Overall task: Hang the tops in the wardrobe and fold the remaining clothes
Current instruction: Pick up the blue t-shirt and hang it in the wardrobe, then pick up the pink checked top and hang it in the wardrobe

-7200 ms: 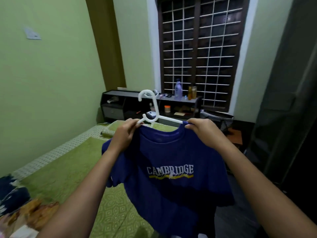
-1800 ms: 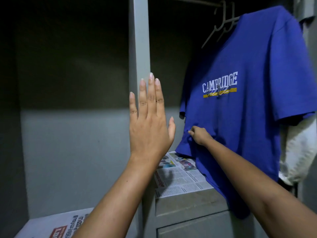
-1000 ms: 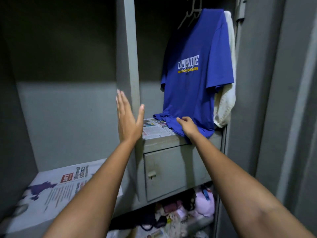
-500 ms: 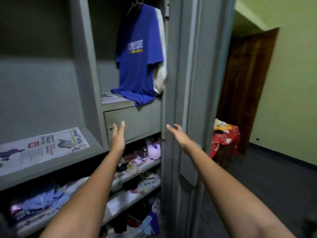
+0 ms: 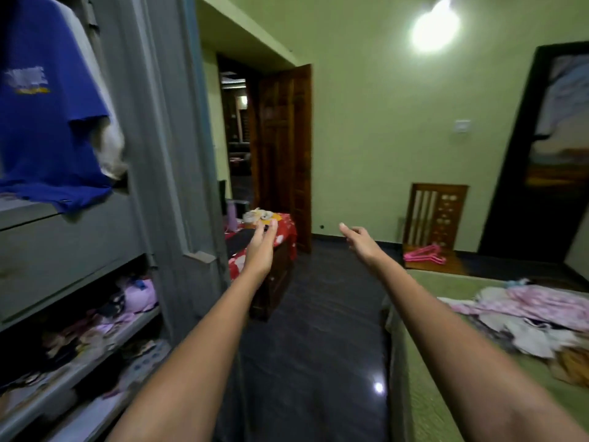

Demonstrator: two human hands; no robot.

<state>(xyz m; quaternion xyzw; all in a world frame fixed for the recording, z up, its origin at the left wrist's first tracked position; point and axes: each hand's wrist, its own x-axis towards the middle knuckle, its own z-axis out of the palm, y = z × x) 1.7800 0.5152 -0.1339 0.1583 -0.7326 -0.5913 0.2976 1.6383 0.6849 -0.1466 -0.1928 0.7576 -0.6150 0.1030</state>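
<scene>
With the blue T-shirt [image 5: 47, 122] hanging in the grey wardrobe [image 5: 165, 154] at my left, my left hand [image 5: 261, 247] and right hand [image 5: 360, 244] were both out in front, fingers loose and holding nothing. I judged one top done, so the next move called for a garment from the pile of clothes [image 5: 529, 314] on the green bed [image 5: 446, 393] at my right. Pink hangers [image 5: 424, 255] lay beyond the bed's far end, past the dark floor [image 5: 318, 346], and the wooden door [image 5: 283, 154] stood open.
</scene>
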